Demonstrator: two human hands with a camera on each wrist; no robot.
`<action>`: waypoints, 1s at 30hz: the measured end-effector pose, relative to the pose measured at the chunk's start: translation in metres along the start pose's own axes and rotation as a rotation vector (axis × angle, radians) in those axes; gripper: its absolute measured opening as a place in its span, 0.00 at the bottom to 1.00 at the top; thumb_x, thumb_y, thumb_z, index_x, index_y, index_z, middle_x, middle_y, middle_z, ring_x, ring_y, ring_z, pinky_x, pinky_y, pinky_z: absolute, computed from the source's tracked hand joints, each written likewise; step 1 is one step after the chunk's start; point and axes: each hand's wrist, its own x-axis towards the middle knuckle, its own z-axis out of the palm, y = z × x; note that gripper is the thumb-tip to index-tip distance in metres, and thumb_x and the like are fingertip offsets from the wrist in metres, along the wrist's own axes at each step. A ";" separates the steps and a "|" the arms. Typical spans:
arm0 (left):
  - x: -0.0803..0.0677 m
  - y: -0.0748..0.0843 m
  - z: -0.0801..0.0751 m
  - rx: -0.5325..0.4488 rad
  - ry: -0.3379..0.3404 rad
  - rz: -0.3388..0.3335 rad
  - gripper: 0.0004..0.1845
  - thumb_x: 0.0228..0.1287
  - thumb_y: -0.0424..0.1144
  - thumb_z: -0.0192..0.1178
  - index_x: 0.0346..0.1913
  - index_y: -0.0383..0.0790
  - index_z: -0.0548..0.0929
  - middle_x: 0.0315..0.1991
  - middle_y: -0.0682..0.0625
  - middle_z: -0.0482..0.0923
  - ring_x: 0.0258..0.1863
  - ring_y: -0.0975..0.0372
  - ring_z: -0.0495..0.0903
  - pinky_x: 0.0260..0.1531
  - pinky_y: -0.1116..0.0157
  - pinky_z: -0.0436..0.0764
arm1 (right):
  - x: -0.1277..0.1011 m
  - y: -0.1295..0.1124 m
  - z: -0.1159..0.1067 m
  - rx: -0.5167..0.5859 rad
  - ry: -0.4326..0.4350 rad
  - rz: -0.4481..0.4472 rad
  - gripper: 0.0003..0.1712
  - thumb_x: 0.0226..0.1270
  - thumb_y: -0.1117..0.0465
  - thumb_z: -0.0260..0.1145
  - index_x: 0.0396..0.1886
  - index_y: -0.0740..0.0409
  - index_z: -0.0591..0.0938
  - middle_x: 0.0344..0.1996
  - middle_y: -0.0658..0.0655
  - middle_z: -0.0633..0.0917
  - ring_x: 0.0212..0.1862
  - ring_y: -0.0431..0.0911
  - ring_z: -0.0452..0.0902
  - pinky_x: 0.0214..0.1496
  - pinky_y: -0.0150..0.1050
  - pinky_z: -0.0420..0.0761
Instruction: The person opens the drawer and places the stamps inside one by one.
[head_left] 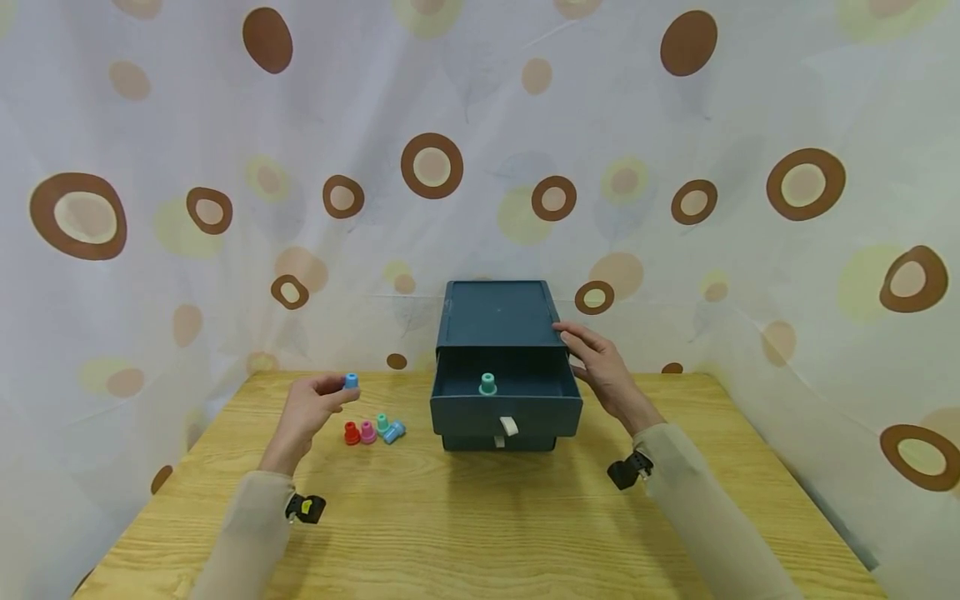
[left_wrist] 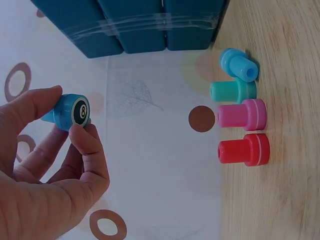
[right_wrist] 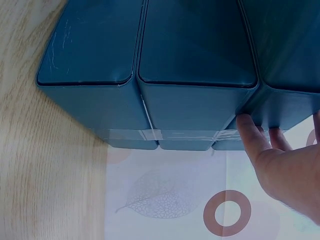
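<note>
A light wood-grain table [head_left: 420,533] carries a dark blue three-tier drawer cabinet [head_left: 497,321] at 12 o'clock. Between 10 and 11 o'clock, a red toy stamp [head_left: 352,433], a pink toy stamp [head_left: 367,432] and a mint-green toy stamp [head_left: 382,423] stand upright; a light-blue toy stamp [head_left: 393,432] lies tipped over at the mint-green one's 4 o'clock.

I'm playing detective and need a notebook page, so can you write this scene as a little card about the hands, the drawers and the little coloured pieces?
Left hand: pinches a blue piece marked with an 8
Right hand: touches the side of the drawer unit
Top drawer: open, with a green piece inside
Standing on the table: red piece, pink piece, another green piece
Tipped over: second blue piece
</note>
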 end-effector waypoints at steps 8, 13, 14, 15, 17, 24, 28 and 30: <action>-0.002 0.006 0.006 -0.012 0.011 0.032 0.21 0.66 0.44 0.65 0.56 0.34 0.82 0.51 0.41 0.80 0.42 0.60 0.79 0.41 0.67 0.79 | 0.000 0.000 -0.001 0.002 -0.013 -0.004 0.32 0.77 0.46 0.54 0.72 0.59 0.67 0.76 0.58 0.59 0.78 0.57 0.49 0.75 0.63 0.52; -0.002 0.008 0.009 -0.030 0.003 0.055 0.20 0.67 0.42 0.64 0.57 0.34 0.81 0.52 0.40 0.80 0.42 0.61 0.78 0.42 0.66 0.80 | 0.000 0.000 -0.002 0.005 -0.015 -0.007 0.33 0.76 0.46 0.54 0.72 0.59 0.67 0.76 0.58 0.59 0.78 0.57 0.49 0.75 0.63 0.52; -0.002 0.009 0.009 -0.033 0.002 0.058 0.20 0.67 0.42 0.63 0.57 0.34 0.81 0.52 0.40 0.80 0.42 0.61 0.78 0.42 0.65 0.80 | 0.000 0.000 -0.002 0.005 -0.016 -0.007 0.33 0.76 0.46 0.54 0.72 0.59 0.67 0.76 0.58 0.59 0.78 0.57 0.49 0.75 0.63 0.52; -0.002 0.010 0.010 -0.036 0.001 0.060 0.20 0.67 0.42 0.63 0.57 0.34 0.81 0.52 0.41 0.79 0.43 0.61 0.77 0.43 0.65 0.80 | 0.000 0.000 -0.002 0.005 -0.015 -0.007 0.33 0.76 0.46 0.54 0.72 0.59 0.67 0.76 0.58 0.59 0.78 0.57 0.49 0.75 0.63 0.52; -0.002 0.011 0.010 -0.041 -0.001 0.063 0.20 0.67 0.42 0.63 0.57 0.34 0.81 0.52 0.41 0.79 0.43 0.60 0.77 0.44 0.64 0.80 | 0.000 0.000 -0.001 0.004 -0.014 -0.007 0.32 0.76 0.46 0.54 0.72 0.59 0.67 0.76 0.59 0.59 0.78 0.57 0.49 0.75 0.63 0.52; -0.002 0.015 0.010 -0.046 0.000 0.076 0.21 0.67 0.45 0.64 0.57 0.35 0.81 0.51 0.43 0.80 0.43 0.62 0.77 0.43 0.66 0.80 | 0.000 0.000 -0.002 0.002 -0.017 -0.009 0.32 0.77 0.46 0.54 0.72 0.59 0.67 0.76 0.59 0.59 0.78 0.57 0.49 0.75 0.64 0.52; -0.003 0.020 0.010 -0.053 -0.002 0.086 0.22 0.66 0.46 0.65 0.56 0.34 0.81 0.49 0.43 0.80 0.42 0.62 0.78 0.41 0.66 0.80 | -0.001 0.000 -0.002 0.002 -0.019 -0.012 0.32 0.77 0.46 0.54 0.72 0.60 0.67 0.76 0.59 0.59 0.78 0.57 0.49 0.74 0.64 0.52; -0.004 0.022 0.011 -0.058 -0.002 0.096 0.21 0.66 0.46 0.65 0.55 0.34 0.81 0.49 0.43 0.80 0.41 0.62 0.77 0.41 0.66 0.80 | -0.001 0.000 -0.002 0.003 -0.021 -0.012 0.32 0.77 0.47 0.54 0.72 0.60 0.67 0.76 0.59 0.59 0.78 0.57 0.49 0.74 0.64 0.52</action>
